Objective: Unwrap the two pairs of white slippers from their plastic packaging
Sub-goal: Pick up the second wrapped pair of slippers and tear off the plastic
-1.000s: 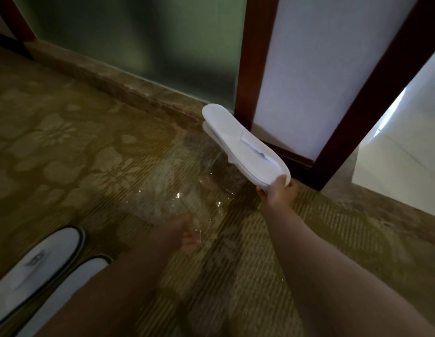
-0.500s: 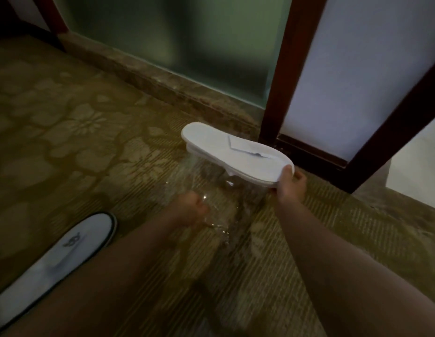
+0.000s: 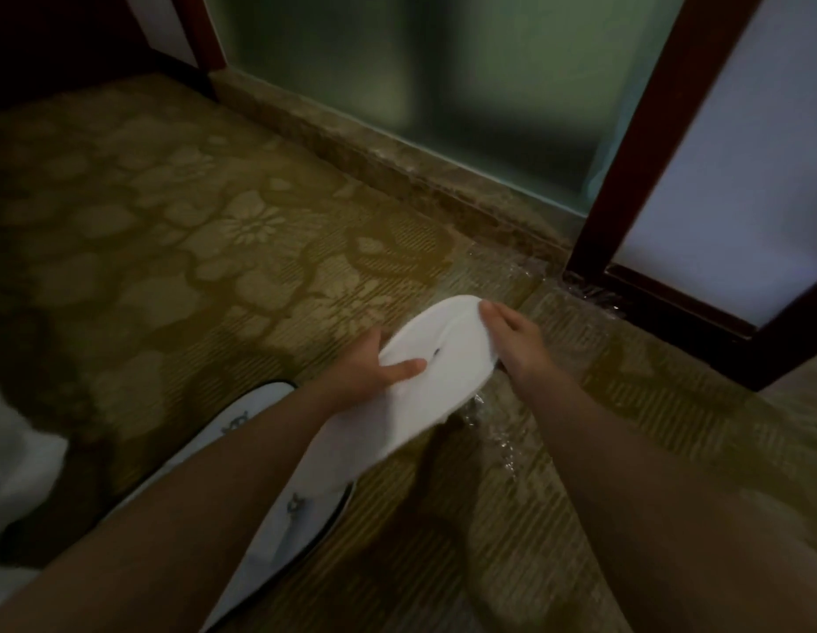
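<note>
A stacked pair of white slippers [image 3: 424, 381] hangs above the carpet in the middle of the view. My left hand [image 3: 370, 367] grips its left edge with the thumb on top. My right hand [image 3: 511, 340] holds its far right end. Clear plastic packaging [image 3: 493, 431] lies crumpled on the carpet just below and to the right of the pair. Two more white slippers with dark trim rest on the floor: one [image 3: 228, 422] left of my left forearm, one [image 3: 297, 513] under it, partly hidden.
Patterned yellow-brown carpet [image 3: 192, 230] covers the floor. A stone sill [image 3: 397, 157] runs below frosted green glass at the back. A dark red door frame [image 3: 634, 185] and white panel stand at the right. Something white [image 3: 14, 450] sits at the left edge.
My left hand has let go of the plastic and taken hold of the slipper pair. The pair came down and nearer to me, and the plastic now lies on the carpet.
</note>
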Available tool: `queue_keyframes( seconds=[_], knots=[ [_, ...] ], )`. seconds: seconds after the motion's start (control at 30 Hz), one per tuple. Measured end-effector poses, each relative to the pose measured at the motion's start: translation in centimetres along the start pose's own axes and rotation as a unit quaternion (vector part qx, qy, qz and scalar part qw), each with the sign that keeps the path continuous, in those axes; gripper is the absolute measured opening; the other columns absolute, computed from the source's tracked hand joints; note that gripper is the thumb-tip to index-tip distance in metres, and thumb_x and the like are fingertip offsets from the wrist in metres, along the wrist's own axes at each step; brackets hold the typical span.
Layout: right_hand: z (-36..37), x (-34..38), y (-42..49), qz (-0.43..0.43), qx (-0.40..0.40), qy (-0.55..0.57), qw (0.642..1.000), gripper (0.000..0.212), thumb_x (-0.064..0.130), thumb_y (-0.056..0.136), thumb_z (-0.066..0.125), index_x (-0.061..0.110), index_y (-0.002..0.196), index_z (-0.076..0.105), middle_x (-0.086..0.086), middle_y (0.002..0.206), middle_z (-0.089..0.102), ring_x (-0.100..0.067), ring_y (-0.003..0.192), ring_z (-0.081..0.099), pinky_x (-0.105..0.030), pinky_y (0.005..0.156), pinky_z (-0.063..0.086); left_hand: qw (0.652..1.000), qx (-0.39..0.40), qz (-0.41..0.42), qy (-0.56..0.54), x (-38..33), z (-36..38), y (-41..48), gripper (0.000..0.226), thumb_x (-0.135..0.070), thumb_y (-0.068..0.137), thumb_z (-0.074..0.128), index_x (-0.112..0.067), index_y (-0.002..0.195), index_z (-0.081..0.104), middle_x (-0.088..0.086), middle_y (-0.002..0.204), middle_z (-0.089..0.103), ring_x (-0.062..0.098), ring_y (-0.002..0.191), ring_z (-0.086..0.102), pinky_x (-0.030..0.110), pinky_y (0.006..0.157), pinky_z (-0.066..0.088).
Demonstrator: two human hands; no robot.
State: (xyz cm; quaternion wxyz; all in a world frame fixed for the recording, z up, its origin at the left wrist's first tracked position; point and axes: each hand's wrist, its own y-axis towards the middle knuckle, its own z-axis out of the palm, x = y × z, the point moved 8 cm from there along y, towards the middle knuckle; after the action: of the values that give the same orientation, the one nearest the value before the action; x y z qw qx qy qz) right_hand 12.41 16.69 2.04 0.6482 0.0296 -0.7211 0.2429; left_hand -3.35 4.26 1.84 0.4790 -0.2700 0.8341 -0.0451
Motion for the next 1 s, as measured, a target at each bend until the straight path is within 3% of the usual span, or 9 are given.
queue_keyframes(
  seconds=[0.13, 0.2, 0.37, 0.5, 0.63, 0.73, 0.83, 0.93, 1.0],
  knots=[
    [2.7, 0.1, -0.4, 0.007, 0.046, -0.016, 0.999, 0.031, 0.037, 0.088, 0.060, 0.018, 0.113, 0.065, -0.009, 0.112, 0.065, -0.025, 0.101, 0.061, -0.039, 0.090, 0.052, 0.978, 0.065, -0.118, -0.156, 3.1, -0.4, -1.2, 0.049, -0.049, 0.075, 0.068, -0.017, 0.112, 0.066, 0.000, 0.103, 0.071, 0.014, 0.090, 0.068, 0.024, 0.068, 0.054],
    [3.5, 0.3, -0.3, 0.011, 0.038, -0.011, 0.999, 0.033, 0.038, 0.086, 0.062, 0.019, 0.112, 0.062, -0.010, 0.112, 0.064, -0.024, 0.097, 0.061, -0.037, 0.085, 0.054, 0.974, 0.053, -0.125, -0.181, 3.9, -1.1, -1.3, 0.038, -0.046, 0.078, 0.067, -0.017, 0.102, 0.069, 0.002, 0.099, 0.071, 0.015, 0.087, 0.067, 0.026, 0.066, 0.053],
    [6.1, 0.1, -0.1, 0.050, 0.057, 0.067, 0.995, 0.034, 0.030, 0.087, 0.063, 0.016, 0.114, 0.049, -0.011, 0.112, 0.061, -0.021, 0.080, 0.064, -0.031, 0.064, 0.055, 0.948, -0.150, -0.102, -0.261, 5.0, -4.3, -1.0, 0.053, -0.042, 0.084, 0.062, -0.001, 0.116, 0.062, 0.015, 0.115, 0.066, 0.026, 0.095, 0.064, 0.035, 0.085, 0.052],
    [10.0, -1.4, -1.1, 0.065, 0.126, -0.018, 0.990, 0.019, 0.028, 0.083, 0.068, 0.017, 0.090, 0.054, -0.011, 0.106, 0.062, -0.025, 0.089, 0.064, -0.032, 0.069, 0.055, 0.906, -0.213, -0.128, -0.343, 6.3, -5.0, -1.6, 0.062, -0.044, 0.081, 0.064, -0.010, 0.131, 0.051, 0.008, 0.116, 0.061, 0.018, 0.085, 0.058, 0.026, 0.060, 0.046],
    [12.0, -3.1, -1.5, 0.072, 0.120, -0.048, 0.989, 0.025, 0.023, 0.081, 0.071, 0.013, 0.091, 0.050, -0.011, 0.101, 0.060, -0.026, 0.089, 0.060, -0.037, 0.075, 0.053, 0.911, -0.222, -0.113, -0.328, 7.5, -5.2, -2.3, 0.063, -0.044, 0.082, 0.063, -0.014, 0.135, 0.047, 0.011, 0.131, 0.058, 0.024, 0.106, 0.057, 0.034, 0.085, 0.049],
    [12.1, -5.5, -2.7, 0.109, 0.101, -0.052, 0.988, 0.031, 0.025, 0.077, 0.074, 0.011, 0.090, 0.050, -0.014, 0.104, 0.060, -0.029, 0.098, 0.061, -0.043, 0.088, 0.054, 0.905, -0.239, -0.173, -0.307, 9.3, -4.4, -3.8, 0.061, -0.052, 0.092, 0.040, -0.015, 0.140, 0.041, 0.012, 0.140, 0.049, 0.028, 0.120, 0.051, 0.040, 0.100, 0.043],
    [11.0, -7.6, -5.8, 0.130, 0.069, -0.120, 0.982, 0.035, 0.028, 0.074, 0.077, 0.012, 0.087, 0.049, -0.006, 0.093, 0.057, -0.021, 0.085, 0.057, -0.036, 0.073, 0.051, 0.894, -0.249, -0.219, -0.301, 10.7, -1.2, -7.7, 0.057, -0.044, 0.098, 0.026, -0.009, 0.139, 0.042, 0.014, 0.145, 0.045, 0.030, 0.133, 0.042, 0.037, 0.107, 0.034],
    [9.3, -8.2, -10.0, 0.151, 0.055, -0.157, 0.974, 0.036, 0.029, 0.074, 0.077, 0.009, 0.088, 0.051, -0.004, 0.087, 0.056, -0.012, 0.069, 0.054, -0.023, 0.055, 0.042, 0.851, -0.256, -0.286, -0.358, 11.1, 1.9, -12.8, 0.055, -0.047, 0.096, 0.033, -0.013, 0.137, 0.046, 0.010, 0.143, 0.048, 0.028, 0.129, 0.046, 0.036, 0.105, 0.036],
    [7.8, -8.2, -13.0, 0.191, 0.047, -0.146, 0.970, 0.035, 0.028, 0.078, 0.074, 0.004, 0.097, 0.056, -0.009, 0.092, 0.058, -0.019, 0.078, 0.058, -0.026, 0.058, 0.046, 0.840, -0.250, -0.322, -0.357, 11.1, 2.2, -15.3, 0.051, -0.045, 0.094, 0.040, -0.013, 0.132, 0.053, 0.010, 0.138, 0.053, 0.028, 0.123, 0.050, 0.033, 0.102, 0.039]
  ],
)
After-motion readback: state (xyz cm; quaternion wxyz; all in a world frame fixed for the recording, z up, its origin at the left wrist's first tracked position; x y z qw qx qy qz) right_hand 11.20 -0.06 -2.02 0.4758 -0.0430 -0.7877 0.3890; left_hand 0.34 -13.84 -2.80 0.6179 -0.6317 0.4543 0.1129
